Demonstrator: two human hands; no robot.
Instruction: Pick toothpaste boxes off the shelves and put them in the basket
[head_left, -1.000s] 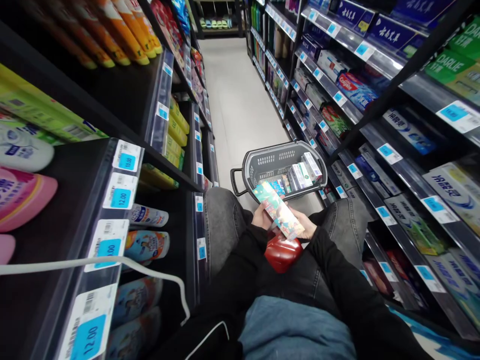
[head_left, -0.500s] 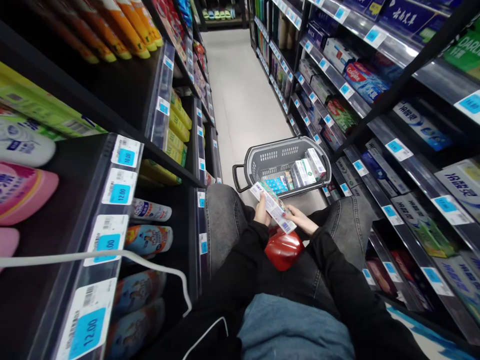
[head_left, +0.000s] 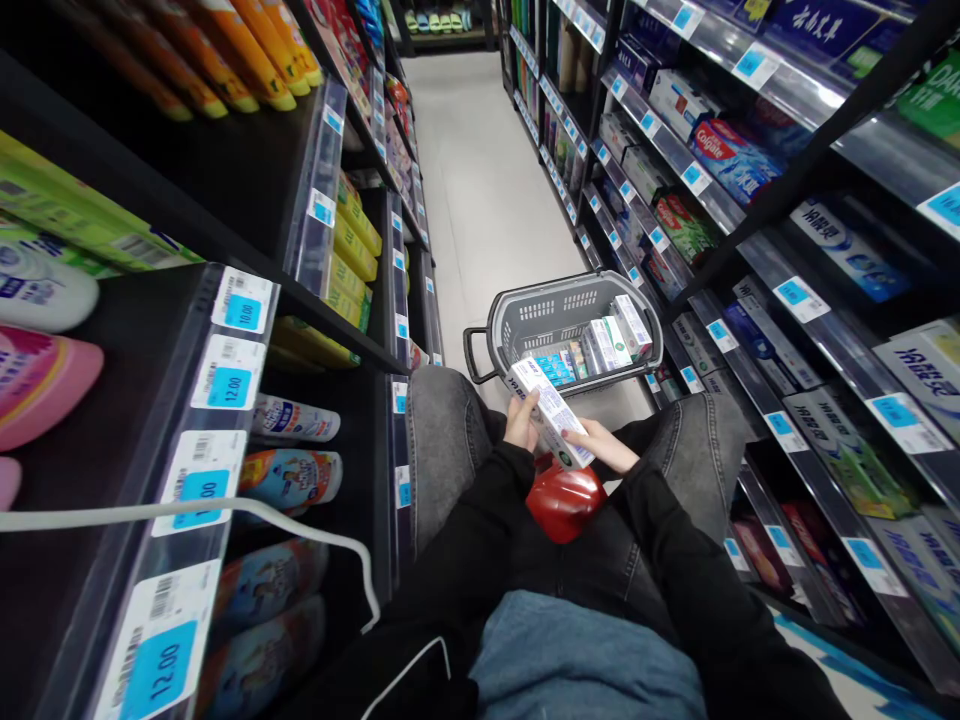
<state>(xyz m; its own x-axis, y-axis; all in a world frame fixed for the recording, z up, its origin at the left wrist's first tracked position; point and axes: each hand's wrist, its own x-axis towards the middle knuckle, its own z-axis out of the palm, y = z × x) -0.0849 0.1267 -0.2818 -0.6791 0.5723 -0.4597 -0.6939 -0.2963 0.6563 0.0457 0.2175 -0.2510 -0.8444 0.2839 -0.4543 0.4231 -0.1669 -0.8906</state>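
A long white toothpaste box (head_left: 553, 408) with printed text lies slanted between my two hands, above my lap. My left hand (head_left: 521, 424) is closed round its left side, thumb on top. At the lower right end, my right hand (head_left: 604, 446) grips the box with its fingers on the upper face. Just beyond the box, a grey shopping basket (head_left: 517, 292) stands on the floor with several small boxes (head_left: 606, 343) and blue packs (head_left: 553, 368) inside. A shiny red object (head_left: 566, 505) rests below my hands between my thighs; its kind is unclear.
Toothpaste shelves (head_left: 750, 240) run along the right, close to my knee. On the left, shelves hold bottles (head_left: 292, 478) and yellow boxes (head_left: 349, 260). A white cable (head_left: 300, 528) crosses the lower left. The pale aisle floor (head_left: 472, 170) stretches ahead.
The toothpaste box has been turned in my hands: its colourful face is gone from view and a mostly white, printed face shows. The basket has stayed in place.
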